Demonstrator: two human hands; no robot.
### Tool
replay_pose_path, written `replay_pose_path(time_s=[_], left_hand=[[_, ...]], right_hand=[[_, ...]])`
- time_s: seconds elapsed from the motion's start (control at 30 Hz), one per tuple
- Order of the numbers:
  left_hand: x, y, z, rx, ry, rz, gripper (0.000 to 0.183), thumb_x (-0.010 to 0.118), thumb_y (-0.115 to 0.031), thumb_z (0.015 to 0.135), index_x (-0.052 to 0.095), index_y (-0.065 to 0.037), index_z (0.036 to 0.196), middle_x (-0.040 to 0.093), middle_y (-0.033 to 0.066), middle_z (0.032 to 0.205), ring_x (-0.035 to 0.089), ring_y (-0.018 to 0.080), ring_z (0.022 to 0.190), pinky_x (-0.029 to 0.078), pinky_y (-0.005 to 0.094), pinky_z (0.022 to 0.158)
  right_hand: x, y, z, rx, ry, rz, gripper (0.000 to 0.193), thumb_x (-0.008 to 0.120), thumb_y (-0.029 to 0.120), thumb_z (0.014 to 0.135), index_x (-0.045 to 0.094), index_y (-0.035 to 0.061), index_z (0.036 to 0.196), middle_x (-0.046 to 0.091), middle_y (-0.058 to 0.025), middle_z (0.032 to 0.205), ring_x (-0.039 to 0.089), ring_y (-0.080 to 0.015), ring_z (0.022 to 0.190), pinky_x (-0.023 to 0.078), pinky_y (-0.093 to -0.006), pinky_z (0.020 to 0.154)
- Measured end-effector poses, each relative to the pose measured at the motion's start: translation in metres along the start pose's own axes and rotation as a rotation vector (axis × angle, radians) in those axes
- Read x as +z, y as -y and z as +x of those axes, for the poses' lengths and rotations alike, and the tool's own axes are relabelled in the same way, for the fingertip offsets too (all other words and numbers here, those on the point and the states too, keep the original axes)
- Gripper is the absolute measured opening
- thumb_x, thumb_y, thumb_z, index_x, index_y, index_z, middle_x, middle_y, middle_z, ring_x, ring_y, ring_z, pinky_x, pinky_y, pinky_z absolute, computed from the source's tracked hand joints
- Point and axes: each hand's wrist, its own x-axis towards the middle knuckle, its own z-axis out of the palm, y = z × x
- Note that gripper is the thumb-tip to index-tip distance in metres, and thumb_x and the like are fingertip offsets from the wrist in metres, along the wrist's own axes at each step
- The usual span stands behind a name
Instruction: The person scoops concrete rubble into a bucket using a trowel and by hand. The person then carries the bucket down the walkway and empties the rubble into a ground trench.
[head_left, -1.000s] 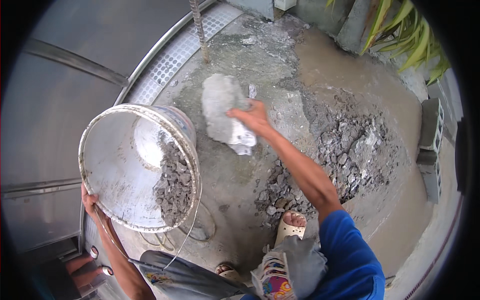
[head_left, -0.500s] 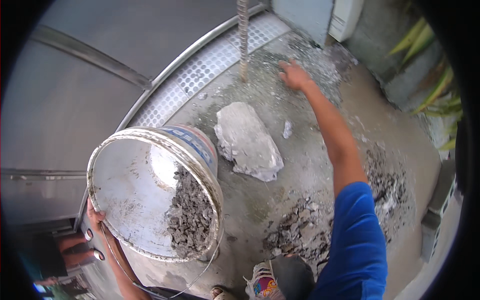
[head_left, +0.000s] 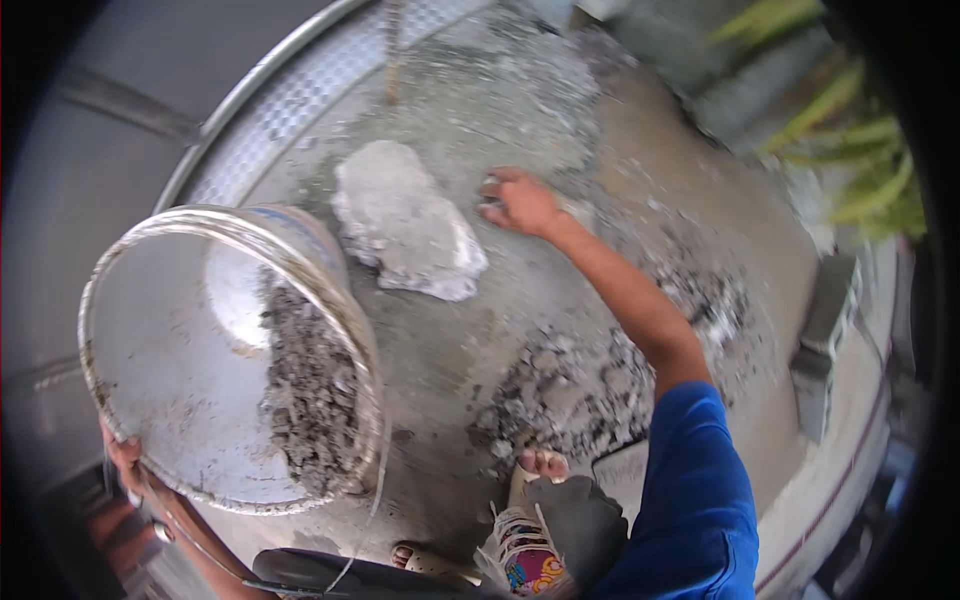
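Note:
My left hand (head_left: 122, 458) is closed on the rim of a tilted white bucket (head_left: 160, 350), whose mouth faces me. Grey rubble (head_left: 312, 385) lies along the bucket's lower right inside wall. Out ahead, my right hand (head_left: 524, 203) reaches down to the concrete, fingers curled around a small pale chunk (head_left: 488, 186); motion blur softens the grip. Between that hand and the bucket lies a large pale slab of broken concrete (head_left: 408, 222).
A heap of broken rubble (head_left: 575, 390) spreads before my feet. A ribbed steel bar (head_left: 393, 55) stands near a perforated metal strip (head_left: 290, 95) at the far left. Hollow blocks (head_left: 822, 335) and a leafy plant (head_left: 850, 150) are at the right.
My right hand has come back nearer and down onto the small pale chunk. The view has shifted, so the slab and bucket appear farther left; my left hand still grips the rim.

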Motion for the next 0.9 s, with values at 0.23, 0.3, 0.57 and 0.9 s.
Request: replay_pose_path(time_s=[0.23, 0.3, 0.57, 0.9], left_hand=[[0.039, -0.023, 0.016, 0.119, 0.228, 0.153, 0.068, 0.054, -0.033, 0.083, 0.038, 0.005, 0.137, 0.047, 0.0162, 0.134, 0.046, 0.026, 0.121, 0.035, 0.0368, 0.102], [0.049, -0.02, 0.017, 0.173, 0.266, 0.175, 0.067, 0.053, -0.035, 0.086, 0.039, 0.006, 0.137, 0.046, 0.0164, 0.135, 0.046, 0.0254, 0.121, 0.035, 0.0361, 0.102], [0.04, 0.009, 0.093, 0.31, 0.535, 0.156, 0.061, 0.05, -0.034, 0.088, 0.046, 0.012, 0.129, 0.049, 0.0204, 0.129, 0.048, 0.0272, 0.115, 0.039, 0.0374, 0.096], [0.123, -0.041, -0.016, 0.377, 0.341, 0.066, 0.03, 0.054, -0.011, 0.082, 0.059, 0.011, 0.102, 0.058, 0.0084, 0.085, 0.049, 0.0165, 0.073, 0.042, 0.0302, 0.066]], right_hand=[[-0.012, 0.061, -0.189, 0.048, 0.162, 0.016, 0.033, 0.061, 0.031, 0.085, 0.064, 0.0101, 0.111, 0.055, -0.0178, 0.127, 0.049, -0.0331, 0.121, 0.039, -0.0427, 0.102], [-0.036, 0.099, -0.283, 0.261, -0.148, 0.031, 0.034, 0.063, 0.031, 0.085, 0.064, 0.0089, 0.11, 0.056, -0.0183, 0.124, 0.051, -0.0339, 0.118, 0.04, -0.0424, 0.1], [-0.037, 0.259, -0.63, 1.502, -0.504, 0.107, 0.048, 0.065, 0.042, 0.085, 0.061, -0.0023, 0.102, 0.06, -0.0239, 0.105, 0.061, -0.0384, 0.092, 0.05, -0.0426, 0.077], [0.071, 0.328, -0.554, 1.47, -0.441, 0.496, 0.046, 0.065, 0.04, 0.081, 0.061, -0.0021, 0.1, 0.065, -0.0231, 0.085, 0.066, -0.0345, 0.081, 0.05, -0.0442, 0.071]])
